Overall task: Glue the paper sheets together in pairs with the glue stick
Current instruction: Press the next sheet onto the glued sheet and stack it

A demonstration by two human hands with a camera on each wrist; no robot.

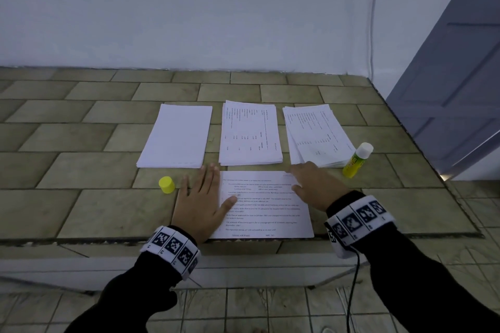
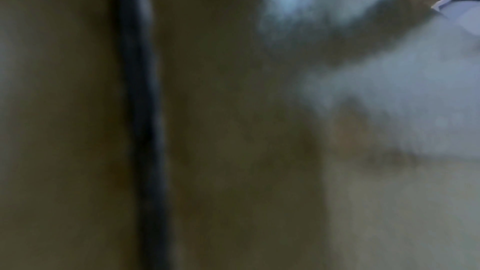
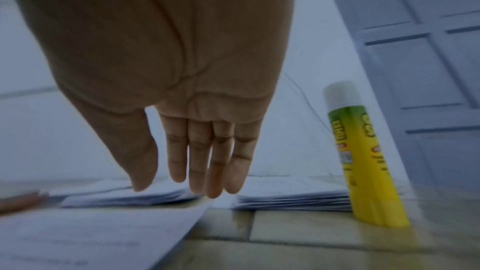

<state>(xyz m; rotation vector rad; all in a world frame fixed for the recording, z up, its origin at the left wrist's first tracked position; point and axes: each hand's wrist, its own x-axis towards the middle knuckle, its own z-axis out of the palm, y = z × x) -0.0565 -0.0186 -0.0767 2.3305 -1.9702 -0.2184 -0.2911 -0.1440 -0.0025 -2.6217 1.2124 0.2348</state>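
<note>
On my far left, toward the back of the tiled counter [image 1: 81,170], lies the stack of blank sheets [image 1: 176,135], square and neat. Nearer me, just left of my left hand, the yellow cap [image 1: 167,184] stands by itself on the tiles. My left hand [image 1: 201,203] lies flat with fingers straight and close together, palm down, straddling the left edge of the printed sheet [image 1: 265,213], the thumb spread out onto the text; it grips nothing, and its wrist view is too blurred to add anything. That printed sheet lies alone at the front edge of the counter, text facing me. Behind it sits the middle stack of printed pages [image 1: 250,135], tidy. My right hand [image 1: 313,184] is over the sheet's upper right corner, fingers [image 3: 207,161] extended and together, relaxed, holding nothing; from the wrist view the fingertips hang just above the paper, reaching toward the right stack [image 1: 316,135], which is fanned and uneven. Farthest right, the glue stick [image 1: 357,161] stands uncapped and tilted, white tip up, leaning against that stack's right edge.
</note>
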